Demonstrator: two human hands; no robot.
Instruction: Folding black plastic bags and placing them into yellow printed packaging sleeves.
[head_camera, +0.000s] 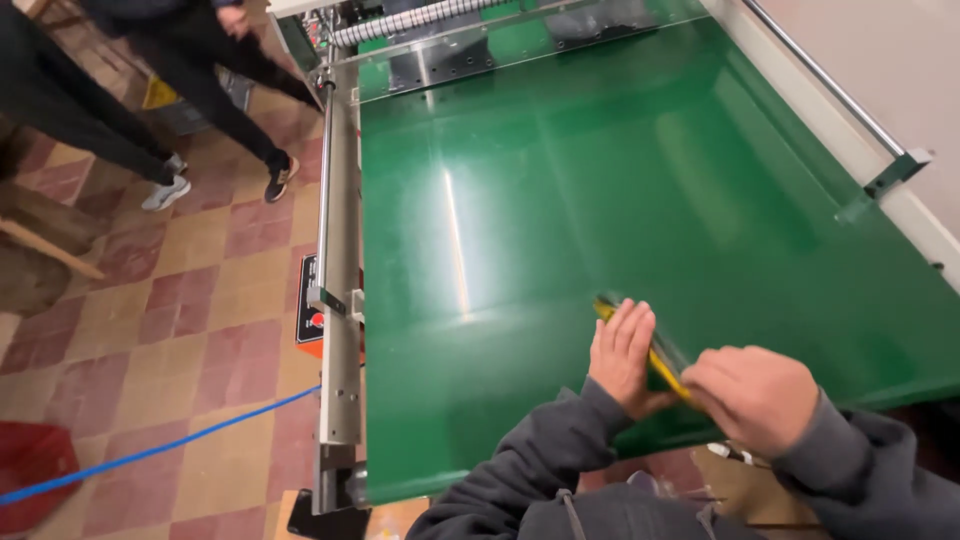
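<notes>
Hands at green belt (600, 180) near edge: left hand (620, 355) flat, right hand (752, 395) pinching yellow strip (665, 375); belt beyond bare.

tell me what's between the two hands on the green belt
In the head view, a thin yellow item in clear wrap stands on edge between them: the left hand lies flat against one side, the right hand presses the other, on the green belt.

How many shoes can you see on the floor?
2 for sure: a white shoe and a dark shoe, both on the tiled floor at upper left, worn by people standing near the green conveyor belt. Others may be hidden beyond the picture's edge.
</notes>
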